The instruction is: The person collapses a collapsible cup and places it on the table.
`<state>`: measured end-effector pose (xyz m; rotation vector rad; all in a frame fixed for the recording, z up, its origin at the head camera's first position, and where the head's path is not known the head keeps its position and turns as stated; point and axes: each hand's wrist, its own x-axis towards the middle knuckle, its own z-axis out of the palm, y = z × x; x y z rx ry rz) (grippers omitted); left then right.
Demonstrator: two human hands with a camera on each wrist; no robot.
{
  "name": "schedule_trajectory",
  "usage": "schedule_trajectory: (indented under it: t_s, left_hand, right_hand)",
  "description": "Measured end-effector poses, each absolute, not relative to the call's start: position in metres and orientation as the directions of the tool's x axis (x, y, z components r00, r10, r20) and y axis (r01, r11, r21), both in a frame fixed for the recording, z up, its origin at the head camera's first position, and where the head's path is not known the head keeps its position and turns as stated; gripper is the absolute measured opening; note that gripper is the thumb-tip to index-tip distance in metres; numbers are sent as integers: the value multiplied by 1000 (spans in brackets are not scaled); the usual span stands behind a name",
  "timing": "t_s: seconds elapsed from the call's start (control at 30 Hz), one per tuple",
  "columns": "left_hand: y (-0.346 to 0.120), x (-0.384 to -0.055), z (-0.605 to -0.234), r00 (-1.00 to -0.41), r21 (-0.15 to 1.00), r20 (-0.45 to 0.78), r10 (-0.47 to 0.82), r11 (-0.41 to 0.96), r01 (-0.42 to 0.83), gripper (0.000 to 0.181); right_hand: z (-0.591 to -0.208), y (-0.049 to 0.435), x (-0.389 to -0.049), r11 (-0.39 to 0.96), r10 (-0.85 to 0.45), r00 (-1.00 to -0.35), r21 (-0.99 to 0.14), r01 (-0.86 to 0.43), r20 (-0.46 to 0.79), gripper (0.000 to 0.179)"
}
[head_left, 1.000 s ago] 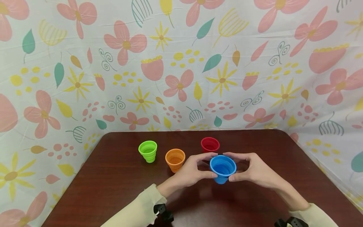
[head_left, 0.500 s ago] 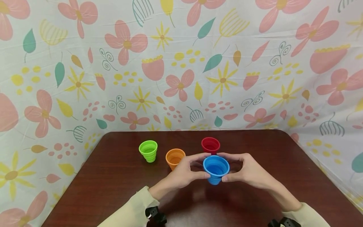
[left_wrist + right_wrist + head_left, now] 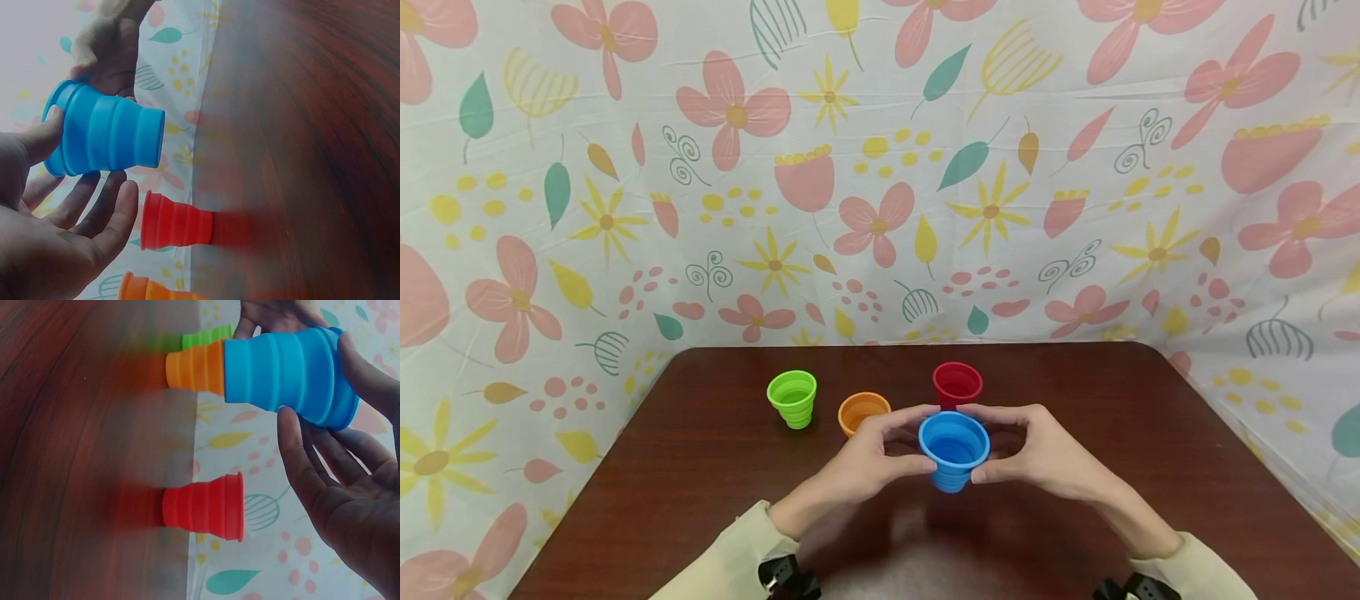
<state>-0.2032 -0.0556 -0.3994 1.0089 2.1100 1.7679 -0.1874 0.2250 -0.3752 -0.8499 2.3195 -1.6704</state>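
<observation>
The fingers of your left hand and right hand curl round the blue cup from opposite sides, pinching it between them: each thumb lies on the near side, at or just below the rim, and each index finger reaches round to the far side, the two tips close to each other there. Whether every remaining finger touches the wall, you cannot tell from these views. The cup sits between your palms, roughly upright, mouth up, its narrow base hanging below your thumbs and clear of the table. Judging by the stepped rings, it is probably light, soft silicone that folds down on itself, unlikely to break but likely to buckle under a hard squeeze. The thick rim looks stiffest, so hold there, with even, gentle pressure from both sides; pressing down on it could collapse the rings. The matt surface should not be very slippery. Beyond your fingertips, the red cup stands upright on the table, just past the blue one; the orange cup stands behind your left hand, partly hidden by it, and the green cup farther left. A flowered cloth hangs behind the table.
</observation>
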Motion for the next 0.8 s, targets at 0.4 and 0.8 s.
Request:
schedule_trajectory:
  t_s: [0.4,0.8]
  left_hand:
    - [-70,-201,-400,-752,941,252,609,28,338,61]
    - [-77,-199,-400,-766,937,251,591,49,345,60]
  right_hand:
    - [-376,212,-189,213,-531,-822,-906,-366,207,73]
    - [-376,204,-190,272,-507,-836,-882,-385,208,71]
